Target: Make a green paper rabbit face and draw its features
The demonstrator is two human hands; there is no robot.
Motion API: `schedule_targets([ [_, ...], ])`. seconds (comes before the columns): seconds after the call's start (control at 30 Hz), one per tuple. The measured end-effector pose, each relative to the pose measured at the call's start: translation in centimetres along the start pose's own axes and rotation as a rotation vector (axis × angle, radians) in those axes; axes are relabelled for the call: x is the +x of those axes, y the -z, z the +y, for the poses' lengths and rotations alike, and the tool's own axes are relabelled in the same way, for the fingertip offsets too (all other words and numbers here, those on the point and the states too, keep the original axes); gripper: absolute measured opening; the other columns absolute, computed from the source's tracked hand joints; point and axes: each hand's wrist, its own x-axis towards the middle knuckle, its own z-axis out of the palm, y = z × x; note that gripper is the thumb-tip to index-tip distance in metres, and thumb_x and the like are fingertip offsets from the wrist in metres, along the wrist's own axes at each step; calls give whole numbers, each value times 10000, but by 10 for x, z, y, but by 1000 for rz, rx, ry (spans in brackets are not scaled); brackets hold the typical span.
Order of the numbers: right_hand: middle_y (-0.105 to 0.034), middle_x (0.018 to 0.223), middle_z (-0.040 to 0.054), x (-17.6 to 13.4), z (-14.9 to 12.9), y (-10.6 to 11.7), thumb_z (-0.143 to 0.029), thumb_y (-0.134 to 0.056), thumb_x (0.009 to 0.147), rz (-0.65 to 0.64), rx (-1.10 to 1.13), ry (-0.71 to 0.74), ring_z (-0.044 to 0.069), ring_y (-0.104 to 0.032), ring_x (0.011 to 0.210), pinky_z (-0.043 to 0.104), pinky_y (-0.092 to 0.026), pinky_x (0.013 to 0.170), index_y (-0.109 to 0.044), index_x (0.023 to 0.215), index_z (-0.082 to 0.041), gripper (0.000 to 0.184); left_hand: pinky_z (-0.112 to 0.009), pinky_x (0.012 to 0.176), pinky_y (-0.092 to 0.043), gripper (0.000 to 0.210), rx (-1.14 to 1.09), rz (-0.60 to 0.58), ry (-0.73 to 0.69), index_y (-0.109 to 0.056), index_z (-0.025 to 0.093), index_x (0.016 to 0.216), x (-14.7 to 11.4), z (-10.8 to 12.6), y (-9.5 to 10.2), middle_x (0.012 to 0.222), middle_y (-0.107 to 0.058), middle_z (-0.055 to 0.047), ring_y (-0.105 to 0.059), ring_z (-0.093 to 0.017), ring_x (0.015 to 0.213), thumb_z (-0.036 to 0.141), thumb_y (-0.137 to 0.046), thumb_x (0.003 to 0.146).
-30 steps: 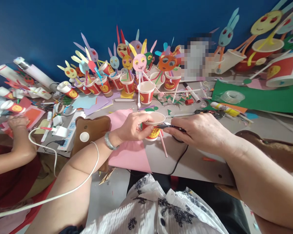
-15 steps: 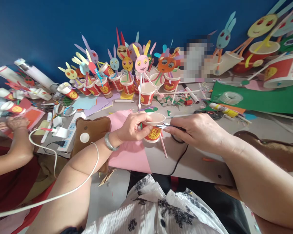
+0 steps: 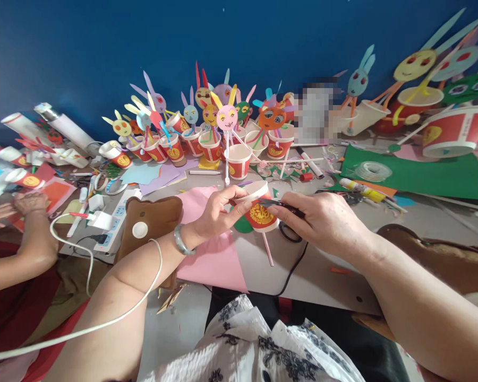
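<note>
My left hand (image 3: 227,209) grips a red and white paper cup (image 3: 261,215) by its rim, thumb outside and fingers partly hidden behind. The cup tilts, its gold emblem facing me. In my right hand (image 3: 314,215) is a pair of black-handled scissors (image 3: 276,203), the dark blades against the cup's side just below the rim; the fingers hide much of the handles. Below the cup a pale pink straw (image 3: 267,249) points toward me. A green paper circle (image 3: 244,225) shows beside the cup, over pink paper (image 3: 211,254).
Behind stand several paper-cup rabbit figures (image 3: 239,159). Clear tape (image 3: 373,171) lies on green paper (image 3: 430,175) at right. A power strip (image 3: 117,220) and brown bear-shaped piece (image 3: 151,217) are at left. A white cable (image 3: 83,329) crosses my left arm. Another person's hands (image 3: 32,204) work far left.
The cup has tilted and shifted slightly right, so more of its emblem shows. The scissors still touch its side, and the green circle shows more fully. The whole view has shifted a little.
</note>
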Motion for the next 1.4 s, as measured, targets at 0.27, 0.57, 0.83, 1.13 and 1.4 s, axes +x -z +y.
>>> schedule_targets([
  [0.27, -475, 526, 6, -1, -2, -1, -657, -322, 1019, -24, -23, -50, 155, -393, 497, 303, -233, 548, -544, 720, -234, 564, -256, 719, -525, 421, -101, 27, 33, -676, 181, 905, 0, -6, -6, 856, -708, -21, -623, -121, 753, 600, -711, 910],
  [0.57, -517, 551, 18, -3, -3, -1, -649, -277, 1033, -35, -92, -32, 160, -424, 515, 299, -221, 552, -612, 778, -222, 600, -272, 735, -544, 393, -178, 28, 39, -698, 179, 880, 0, -13, -11, 836, -724, -28, -636, -129, 765, 569, -746, 896],
  [0.83, -531, 551, 19, -5, -3, -3, -654, -274, 1037, -2, -110, -24, 150, -411, 483, 299, -205, 546, -623, 789, -216, 613, -269, 707, -543, 378, -188, 45, 50, -693, 187, 868, -1, -11, -13, 815, -720, -18, -633, -125, 744, 559, -748, 897],
  [1.13, -616, 602, 43, -7, 0, -5, -630, -295, 1046, 27, -170, 35, 152, -446, 487, 308, -178, 546, -642, 823, -215, 585, -324, 801, -521, 337, 54, -8, -110, -693, 198, 885, 2, -12, -1, 870, -720, -39, -642, -161, 822, 526, -670, 962],
  [1.4, -591, 569, 32, -7, 0, 3, -593, -327, 1045, -39, -137, 63, 174, -494, 512, 310, -196, 548, -650, 802, -234, 541, -291, 776, -487, 236, 128, -105, -202, -672, 182, 910, 4, -9, 4, 855, -670, -28, -599, -149, 809, 404, -650, 987],
])
